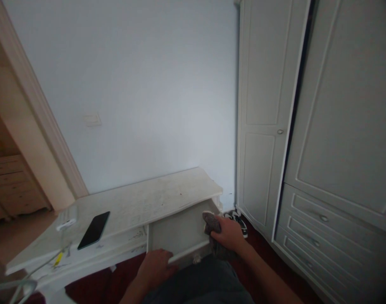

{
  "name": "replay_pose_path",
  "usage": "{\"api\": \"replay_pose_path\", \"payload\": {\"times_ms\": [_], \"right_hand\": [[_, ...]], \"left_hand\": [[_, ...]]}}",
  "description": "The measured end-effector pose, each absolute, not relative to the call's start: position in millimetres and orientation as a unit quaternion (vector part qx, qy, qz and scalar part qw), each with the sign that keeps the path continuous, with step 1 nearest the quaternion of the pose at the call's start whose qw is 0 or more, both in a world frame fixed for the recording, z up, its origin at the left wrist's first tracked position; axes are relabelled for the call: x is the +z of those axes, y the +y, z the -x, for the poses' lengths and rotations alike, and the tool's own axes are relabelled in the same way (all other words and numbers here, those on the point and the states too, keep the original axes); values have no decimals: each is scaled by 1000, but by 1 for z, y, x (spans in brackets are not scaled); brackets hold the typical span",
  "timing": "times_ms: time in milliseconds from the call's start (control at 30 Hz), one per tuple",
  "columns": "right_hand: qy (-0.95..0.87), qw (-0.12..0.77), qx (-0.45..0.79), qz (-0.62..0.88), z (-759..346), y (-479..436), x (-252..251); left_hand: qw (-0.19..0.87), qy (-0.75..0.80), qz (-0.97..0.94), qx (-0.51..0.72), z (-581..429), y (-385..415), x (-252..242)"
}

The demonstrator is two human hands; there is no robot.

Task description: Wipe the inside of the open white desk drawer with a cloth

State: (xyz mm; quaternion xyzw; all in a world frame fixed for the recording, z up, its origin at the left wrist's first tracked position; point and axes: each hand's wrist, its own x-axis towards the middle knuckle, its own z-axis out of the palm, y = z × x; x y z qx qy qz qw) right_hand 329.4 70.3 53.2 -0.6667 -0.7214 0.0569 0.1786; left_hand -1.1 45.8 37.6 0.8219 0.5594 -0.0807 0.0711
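A white table (pixel 132 198) stands against the wall, and its drawer (pixel 176 232) is pulled out toward me. My left hand (pixel 156 268) is at the drawer's front left corner, its fingers curled over the edge. In my right hand (pixel 229 232) is a dark grey cloth (pixel 211 223), bunched in the fingers at the drawer's right side, with part of it hanging down outside. The visible inside of the drawer is pale and bare.
On the table's left part lie a dark phone (pixel 94 230) and a white box-like device (pixel 67 218) with a cable. Black-and-white shoes (pixel 240 221) sit on the red floor beside the grey wardrobe (pixel 262 169). A doorway is at left.
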Motion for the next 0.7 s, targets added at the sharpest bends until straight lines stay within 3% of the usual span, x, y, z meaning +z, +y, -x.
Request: {"api": "replay_pose_path", "payload": {"times_ms": [700], "right_hand": [[-779, 145, 69, 606, -277, 60, 70]], "left_hand": [[65, 555, -825, -81, -1, 45, 42]]}}
